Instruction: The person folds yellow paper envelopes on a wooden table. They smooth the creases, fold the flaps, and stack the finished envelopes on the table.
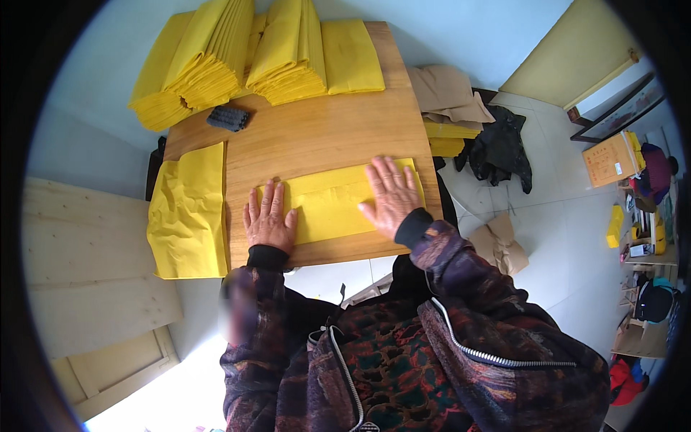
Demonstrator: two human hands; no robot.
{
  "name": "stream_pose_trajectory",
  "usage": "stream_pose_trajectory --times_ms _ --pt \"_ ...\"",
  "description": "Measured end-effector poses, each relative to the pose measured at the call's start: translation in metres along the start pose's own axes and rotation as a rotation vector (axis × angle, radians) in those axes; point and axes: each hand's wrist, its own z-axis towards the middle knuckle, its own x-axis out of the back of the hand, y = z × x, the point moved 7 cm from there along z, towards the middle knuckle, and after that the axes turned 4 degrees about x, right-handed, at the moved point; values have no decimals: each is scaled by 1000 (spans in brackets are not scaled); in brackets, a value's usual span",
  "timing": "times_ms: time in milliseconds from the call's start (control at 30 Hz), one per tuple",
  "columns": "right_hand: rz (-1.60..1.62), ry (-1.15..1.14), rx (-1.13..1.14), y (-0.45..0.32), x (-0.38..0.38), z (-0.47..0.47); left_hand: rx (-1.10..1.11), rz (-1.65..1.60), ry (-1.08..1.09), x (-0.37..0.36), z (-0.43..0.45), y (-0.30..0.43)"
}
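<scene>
A folded yellow paper sheet [329, 208] lies flat near the front edge of the wooden table [324, 129]. My left hand [270, 218] rests palm down across its left end, fingers spread. On its right end my right hand [393, 194] presses flat, thumb held out to the left. A crease line runs along the sheet between the two hands. Left of my left hand, another yellow sheet [189, 216], wrinkled and less folded, hangs partly over the table's left side.
Thick stacks of folded yellow paper [210, 59] stand at the table's back left, with a flatter yellow bundle [353, 56] beside them. A dark grey knitted cloth [228, 117] lies before them. Brown paper [451, 94] covers yellow stacks right of the table. A cardboard box [610, 159] sits farther right.
</scene>
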Motion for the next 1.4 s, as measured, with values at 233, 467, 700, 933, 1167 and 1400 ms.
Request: stream_pose_trajectory --times_ms 233,467,700,933,1167,1400 --pt "-30 150 6 44 18 -22 14 6 -3 -2 1 -3" --pt "-52 236 33 45 22 -26 117 40 -184 7 6 4" --pt "-54 214 15 44 25 -25 -272 -93 -152 0 -2 146" --pt "-60 208 17 45 22 -25 -45 -55 12 8 -3 30" --pt "8 237 11 45 27 -28 33 -44 -21 3 5 -32" --pt "312 527 -3 76 46 -63 54 -94 -77 25 -3 -29"
